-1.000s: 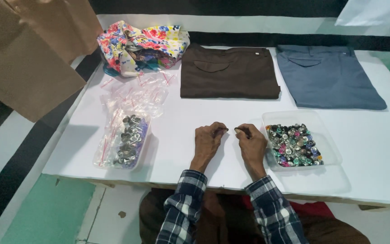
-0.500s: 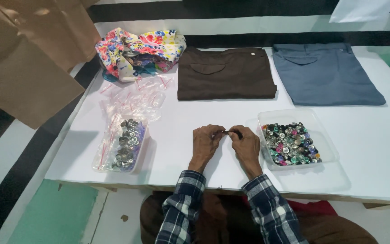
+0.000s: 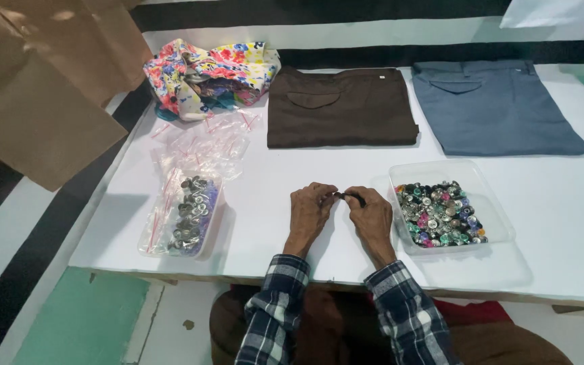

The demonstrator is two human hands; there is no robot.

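Grip: left hand [image 3: 311, 211] and right hand [image 3: 370, 215] meet fingertip to fingertip, pinched on a small dark piece [image 3: 350, 196], possibly a button | piece sits between hands above white table [image 3: 562, 223] | clear tray of buttons [image 3: 441, 215] just right | bagged buttons [image 3: 187, 216] left | brown garment [image 3: 341, 108] beyond.

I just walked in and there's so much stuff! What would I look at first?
Probably the clear tray of shiny colourful buttons by the right hand. Both hands, left hand too, pinch a small dark piece mid-table. The bright flowery cloth sits at the far left.
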